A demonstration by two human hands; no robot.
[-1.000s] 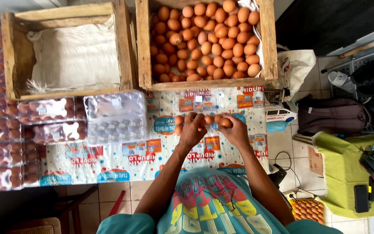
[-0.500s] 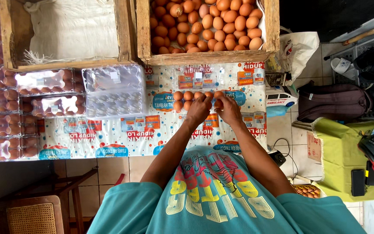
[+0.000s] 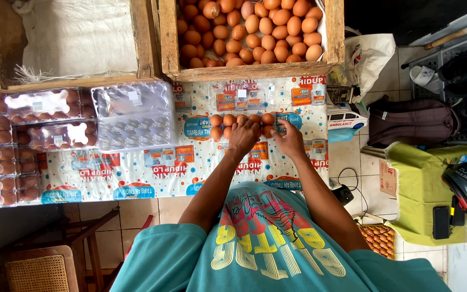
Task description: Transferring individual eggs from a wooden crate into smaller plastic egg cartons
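Brown eggs point(image 3: 228, 125), about nine showing, sit in two rows in a clear carton point(image 3: 244, 121) on the printed table cover point(image 3: 152, 167). The carton's long axis runs left to right across our view, parallel to the table's far edge.

Our left hand point(image 3: 243, 136) rests on the carton's middle, fingers curled over the eggs; whether it grips one we cannot tell. Our right hand point(image 3: 289, 138) lies flat at the carton's right end, fingers spread, holding nothing we can see. The visible eggs lie just beyond and left of the left hand, which is the nearer.

Wooden crates: two. The right crate point(image 3: 333, 38), directly beyond the carton, is heaped with loose eggs; the left crate point(image 3: 147, 38) holds a white sack. Empty clear cartons point(image 3: 133, 113): a stack beside the left crate. Filled cartons point(image 3: 49, 119): several, far left.
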